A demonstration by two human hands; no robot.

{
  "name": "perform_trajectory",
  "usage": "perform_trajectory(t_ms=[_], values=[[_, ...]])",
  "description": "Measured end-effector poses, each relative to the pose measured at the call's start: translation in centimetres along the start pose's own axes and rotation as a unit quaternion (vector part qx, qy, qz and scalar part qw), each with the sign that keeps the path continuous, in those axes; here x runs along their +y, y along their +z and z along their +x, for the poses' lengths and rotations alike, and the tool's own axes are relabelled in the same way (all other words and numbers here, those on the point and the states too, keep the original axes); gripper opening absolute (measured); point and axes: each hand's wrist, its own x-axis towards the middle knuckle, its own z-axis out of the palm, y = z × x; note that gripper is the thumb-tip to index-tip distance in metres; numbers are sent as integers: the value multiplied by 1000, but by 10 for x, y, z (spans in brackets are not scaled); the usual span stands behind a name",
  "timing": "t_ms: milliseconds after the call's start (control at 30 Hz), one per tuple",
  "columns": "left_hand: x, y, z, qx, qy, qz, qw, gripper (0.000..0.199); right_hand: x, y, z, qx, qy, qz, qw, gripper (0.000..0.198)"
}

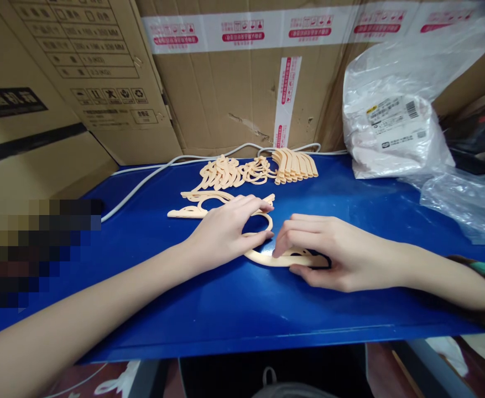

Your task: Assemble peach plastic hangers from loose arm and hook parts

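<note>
At a blue tabletop [176,326], we see the right hand [333,249] pinching a cream curved piece [271,260] between thumb and fingers; the left hand [225,226] parts thumb and forefinger at a cream loop [271,223] beside it — whether it grips, we cannot tell. Beyond, a loose pile [221,174] lies near a neat row of curved tubes [295,166] — white cable [142,188] and cardboard box [221,94] behind.
</note>
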Motion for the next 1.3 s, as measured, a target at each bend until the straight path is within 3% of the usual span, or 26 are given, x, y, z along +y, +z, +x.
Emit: perform_trajectory(t_ms=[500,867,1000,1133,1300], values=[[-3,-3,1,3,8,-72,997,27,21,-8,-1,45,35,-42,997,21],[-8,1,3,17,49,-79,995,29,27,-9,-1,79,44,-55,994,20],[-9,1,3,8,45,-79,996,35,27,-9,-3,95,67,-77,990,32],[-10,-1,1,-2,58,-60,996,43,25,-12,-5,61,133,-122,982,51],[-4,-3,-1,-4,60,-59,996,48,29,-15,-7,78,140,-164,973,51]])
